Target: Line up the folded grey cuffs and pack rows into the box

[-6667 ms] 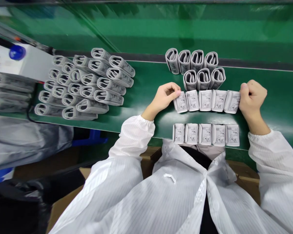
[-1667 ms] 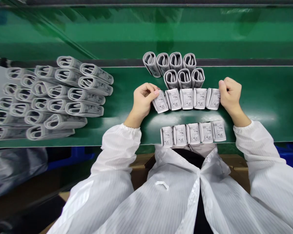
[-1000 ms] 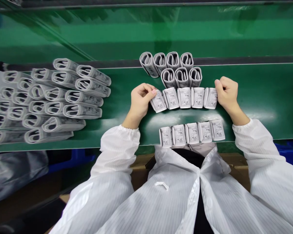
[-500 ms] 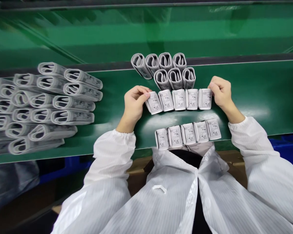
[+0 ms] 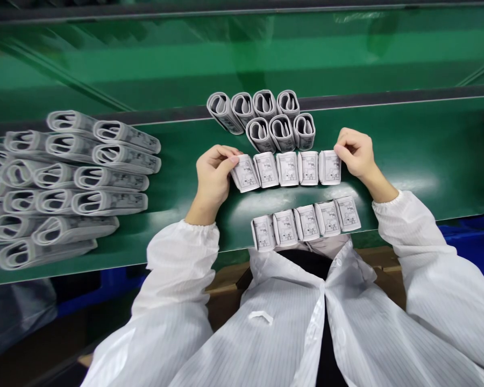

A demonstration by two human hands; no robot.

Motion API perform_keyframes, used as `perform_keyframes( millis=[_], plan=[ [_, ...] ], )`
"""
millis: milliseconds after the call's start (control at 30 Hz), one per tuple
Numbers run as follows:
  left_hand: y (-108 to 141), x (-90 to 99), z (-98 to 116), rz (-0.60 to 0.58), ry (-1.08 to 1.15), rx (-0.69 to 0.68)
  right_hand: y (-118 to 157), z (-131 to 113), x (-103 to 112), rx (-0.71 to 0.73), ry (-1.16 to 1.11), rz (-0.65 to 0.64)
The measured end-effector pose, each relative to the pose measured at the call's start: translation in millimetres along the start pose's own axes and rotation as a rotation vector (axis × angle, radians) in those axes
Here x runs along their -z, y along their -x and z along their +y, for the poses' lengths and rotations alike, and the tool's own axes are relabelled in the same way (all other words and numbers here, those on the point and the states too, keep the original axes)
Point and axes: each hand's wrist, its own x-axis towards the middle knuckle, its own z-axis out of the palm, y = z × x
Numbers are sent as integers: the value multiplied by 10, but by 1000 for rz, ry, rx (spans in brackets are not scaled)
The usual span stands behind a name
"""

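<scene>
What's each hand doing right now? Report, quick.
Left hand: closed, pinching the left-end bundle of the farther row of five.
Right hand: closed, pinching the right-end bundle of that row.

The left arm (image 5: 181, 269) and right arm (image 5: 417, 242) cross the near edge of the desk (image 5: 419, 150). Midway toward its far edge, the left hand (image 5: 213, 173) and right hand (image 5: 355, 152) angle inward, thumbs pressing toward bent fingers (image 5: 349, 134).

Green workbench (image 5: 411, 150), smock (image 5: 286, 317) and batched rolls (image 5: 110, 179) suggest a factory.
</scene>
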Motion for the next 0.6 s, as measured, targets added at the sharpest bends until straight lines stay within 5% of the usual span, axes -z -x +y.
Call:
perform_keyframes(
  millis=[600],
  plan=[
    [17, -89, 114, 49, -12, 40, 26, 9, 14, 93, -18, -3]
  ],
)
